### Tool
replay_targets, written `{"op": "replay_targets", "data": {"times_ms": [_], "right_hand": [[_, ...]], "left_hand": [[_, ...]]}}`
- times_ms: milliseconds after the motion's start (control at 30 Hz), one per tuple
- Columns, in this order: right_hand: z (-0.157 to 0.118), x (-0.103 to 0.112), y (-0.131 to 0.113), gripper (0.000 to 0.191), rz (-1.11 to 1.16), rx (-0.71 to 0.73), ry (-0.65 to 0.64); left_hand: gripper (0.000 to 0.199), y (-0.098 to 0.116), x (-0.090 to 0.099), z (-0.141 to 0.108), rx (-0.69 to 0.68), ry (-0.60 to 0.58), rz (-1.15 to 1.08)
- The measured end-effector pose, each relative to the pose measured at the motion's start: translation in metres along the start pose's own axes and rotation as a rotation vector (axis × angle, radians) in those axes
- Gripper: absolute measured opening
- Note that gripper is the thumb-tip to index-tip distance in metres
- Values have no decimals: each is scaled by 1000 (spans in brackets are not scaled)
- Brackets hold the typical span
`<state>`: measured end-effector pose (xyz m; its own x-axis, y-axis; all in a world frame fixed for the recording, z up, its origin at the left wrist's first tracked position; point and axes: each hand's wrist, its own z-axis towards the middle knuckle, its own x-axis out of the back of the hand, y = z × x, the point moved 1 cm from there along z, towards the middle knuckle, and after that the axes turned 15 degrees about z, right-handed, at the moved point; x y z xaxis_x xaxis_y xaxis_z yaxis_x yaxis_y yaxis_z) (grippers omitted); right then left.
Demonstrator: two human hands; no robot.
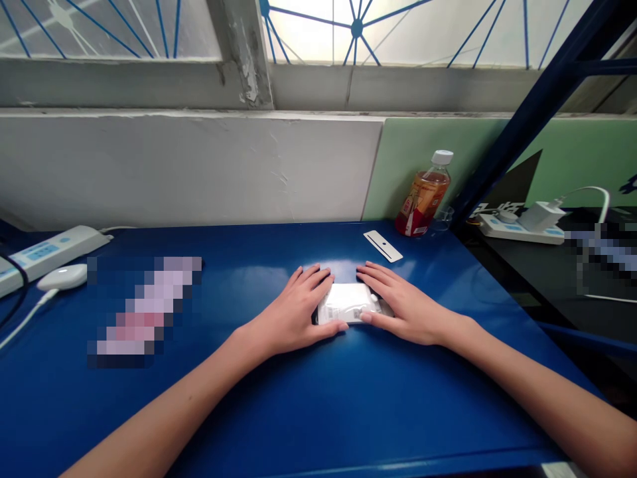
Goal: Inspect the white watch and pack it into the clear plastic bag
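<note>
A small white packet in a clear plastic wrapper (pixel 348 304) lies flat on the blue desk (pixel 318 411), between my two hands. My left hand (pixel 301 309) holds its left end, thumb along the near edge and fingers reaching past the far side. At the other end, my right hand (pixel 405 302) grips it in the same way, its thumb resting on the near right corner. Fine print on the wrapper is too small to read. Just beyond my right hand lies a thin white card with a dark slot (pixel 383 246).
A bottle of reddish-brown drink (pixel 424 196) stands at the back right beside a clear cup (pixel 442 219). On the left are a blurred-out flat object (pixel 149 305), a white power strip (pixel 54 255) and a white round charger (pixel 64 277). A blue metal post (pixel 517 133) rises at the right.
</note>
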<state>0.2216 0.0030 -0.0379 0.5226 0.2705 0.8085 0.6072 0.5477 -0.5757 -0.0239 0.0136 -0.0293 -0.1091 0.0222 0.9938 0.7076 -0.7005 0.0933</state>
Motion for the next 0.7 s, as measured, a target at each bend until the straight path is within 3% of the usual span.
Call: {"op": "replay_targets", "data": {"times_ms": [333, 700], "right_hand": [[0, 1, 0, 49, 21, 41, 44], [0, 9, 5, 47, 144, 107, -41]], "left_hand": [[78, -1, 3, 0, 7, -14, -1], [70, 0, 5, 1, 6, -8, -33]]}}
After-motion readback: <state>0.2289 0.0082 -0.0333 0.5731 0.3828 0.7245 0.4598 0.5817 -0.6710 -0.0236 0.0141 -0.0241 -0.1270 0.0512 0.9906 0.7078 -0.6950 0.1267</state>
